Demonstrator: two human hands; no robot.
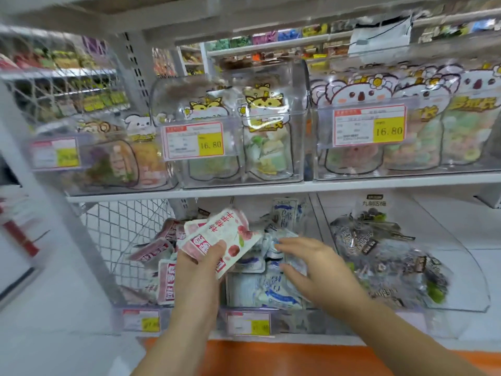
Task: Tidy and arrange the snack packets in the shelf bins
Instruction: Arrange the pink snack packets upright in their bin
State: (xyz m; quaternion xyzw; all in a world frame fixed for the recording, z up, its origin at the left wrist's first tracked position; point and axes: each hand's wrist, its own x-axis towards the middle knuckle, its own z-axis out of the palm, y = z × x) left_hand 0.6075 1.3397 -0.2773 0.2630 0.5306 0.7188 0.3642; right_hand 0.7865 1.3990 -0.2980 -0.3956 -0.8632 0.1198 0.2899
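Observation:
My left hand (202, 270) grips a small stack of pink-and-white snack packets (219, 237) above the lower shelf's left bin (141, 318), where more pink packets (160, 248) lie jumbled. My right hand (311, 267) reaches with spread, relaxed fingers onto the blue-and-white packets (268, 291) in the middle bin and holds nothing. To the right, a clear curved bin (471, 280) holds dark and silver packets (379, 253).
The upper shelf (271, 187) carries clear bins of animal-print pouches (267, 137) with price tags reading 16.80 (193, 141). A wire mesh panel (122, 234) closes the left side. An orange band (298, 356) runs below the lower shelf's front edge.

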